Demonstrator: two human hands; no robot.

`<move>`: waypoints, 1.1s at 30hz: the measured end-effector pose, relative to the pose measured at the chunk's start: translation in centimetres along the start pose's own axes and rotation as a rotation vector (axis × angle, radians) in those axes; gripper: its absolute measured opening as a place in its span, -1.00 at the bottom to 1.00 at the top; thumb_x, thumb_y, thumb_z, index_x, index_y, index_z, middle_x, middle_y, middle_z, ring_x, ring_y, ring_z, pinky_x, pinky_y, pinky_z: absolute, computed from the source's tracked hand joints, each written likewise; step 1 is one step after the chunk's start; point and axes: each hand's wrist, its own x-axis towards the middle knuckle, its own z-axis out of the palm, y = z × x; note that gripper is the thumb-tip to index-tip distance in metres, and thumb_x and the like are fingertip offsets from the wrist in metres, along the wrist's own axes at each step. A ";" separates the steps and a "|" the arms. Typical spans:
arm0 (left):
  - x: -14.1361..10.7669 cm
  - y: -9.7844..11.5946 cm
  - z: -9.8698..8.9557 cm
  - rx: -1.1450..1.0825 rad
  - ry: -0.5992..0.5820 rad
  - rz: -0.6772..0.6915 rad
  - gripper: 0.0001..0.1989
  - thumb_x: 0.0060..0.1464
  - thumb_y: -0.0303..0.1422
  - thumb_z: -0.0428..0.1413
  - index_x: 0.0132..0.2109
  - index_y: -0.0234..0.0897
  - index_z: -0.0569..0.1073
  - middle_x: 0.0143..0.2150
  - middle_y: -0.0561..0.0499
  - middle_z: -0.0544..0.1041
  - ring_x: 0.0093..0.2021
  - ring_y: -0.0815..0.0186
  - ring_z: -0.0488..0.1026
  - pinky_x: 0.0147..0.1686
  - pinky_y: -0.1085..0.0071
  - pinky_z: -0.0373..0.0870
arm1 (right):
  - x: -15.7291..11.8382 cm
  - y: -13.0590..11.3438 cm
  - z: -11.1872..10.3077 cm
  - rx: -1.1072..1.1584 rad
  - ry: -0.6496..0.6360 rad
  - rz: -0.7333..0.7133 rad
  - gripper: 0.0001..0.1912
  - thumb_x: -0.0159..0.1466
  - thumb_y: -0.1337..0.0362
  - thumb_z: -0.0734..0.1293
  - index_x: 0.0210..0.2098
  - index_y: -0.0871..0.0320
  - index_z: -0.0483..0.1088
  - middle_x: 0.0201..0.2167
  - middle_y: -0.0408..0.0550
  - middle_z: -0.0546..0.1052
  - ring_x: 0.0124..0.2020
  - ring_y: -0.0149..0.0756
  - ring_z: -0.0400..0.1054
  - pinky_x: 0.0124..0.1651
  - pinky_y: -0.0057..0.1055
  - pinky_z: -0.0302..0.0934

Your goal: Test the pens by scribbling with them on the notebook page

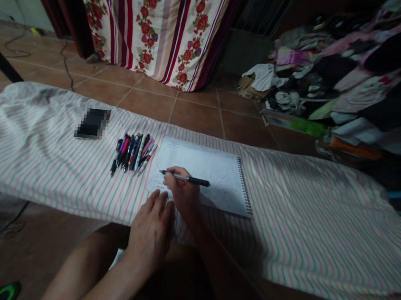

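Note:
A spiral notebook [213,165] lies open on the striped cloth, its wire binding along the right side. Small handwriting or print shows on the left part of its page. My right hand [183,191] is closed around a pen [193,180] with a black and silver barrel, its tip pointing left over the page. Whether the tip touches the paper I cannot tell. My left hand [154,216] rests palm down, fingers stretched out, with its fingertips at the notebook's near left edge. Several pens [134,152] lie side by side just left of the notebook.
A dark phone-like object [92,123], partly blurred out, lies beyond the pens to the left. The striped cloth [304,218] covers a long narrow surface. Behind it hangs a flowered curtain [149,25], and a heap of clothes [338,69] fills the right rear.

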 end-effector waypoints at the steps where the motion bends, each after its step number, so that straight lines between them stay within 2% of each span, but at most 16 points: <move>1: -0.2 0.0 0.0 0.005 -0.005 -0.005 -0.63 0.00 -0.52 0.04 0.01 -0.40 0.40 0.11 -0.26 0.37 0.16 -0.06 0.23 0.05 0.05 0.35 | 0.0 0.1 0.1 0.009 -0.005 0.010 -0.78 0.11 0.15 0.28 -0.32 0.15 0.38 -0.59 -0.17 0.47 -0.50 -0.34 0.42 -0.46 -0.48 0.28; 10: -0.7 -0.6 -0.1 -0.006 0.023 -0.035 -0.59 0.02 -0.57 -0.02 0.06 -0.39 0.32 0.14 -0.29 0.32 0.21 -0.01 0.20 0.07 0.09 0.35 | -0.3 0.8 0.4 -0.176 0.015 -0.059 -0.86 0.10 0.19 0.30 -0.39 0.11 0.32 -0.59 -0.22 0.44 -0.56 -0.41 0.31 -0.46 -0.50 0.22; 17: -0.6 -0.7 -0.1 0.014 -0.015 -0.018 -0.57 0.06 -0.57 -0.04 0.11 -0.38 0.28 0.16 -0.28 0.33 0.22 0.05 0.21 0.08 0.10 0.34 | -0.9 0.8 0.4 -0.334 -0.096 -0.043 -0.88 0.11 0.18 0.28 -0.43 0.10 0.37 -0.57 -0.18 0.47 -0.52 -0.36 0.36 -0.42 -0.47 0.22; 24: -0.9 -0.9 0.2 0.083 -0.080 0.022 -0.55 0.07 -0.53 -0.03 0.14 -0.43 0.28 0.21 -0.33 0.28 0.25 0.01 0.17 0.09 0.14 0.33 | -1.0 1.3 0.6 -0.476 -0.080 -0.062 -0.91 0.11 0.21 0.28 -0.45 0.07 0.37 -0.56 -0.18 0.49 -0.49 -0.33 0.40 -0.39 -0.45 0.24; 33: -0.8 -0.8 0.0 0.125 -0.096 0.033 -0.55 0.08 -0.53 -0.04 0.15 -0.48 0.28 0.19 -0.35 0.31 0.21 0.01 0.23 0.08 0.17 0.34 | -0.8 1.4 0.9 -0.483 -0.091 -0.046 -0.91 0.11 0.23 0.27 -0.45 0.09 0.39 -0.55 -0.16 0.50 -0.48 -0.33 0.41 -0.36 -0.44 0.24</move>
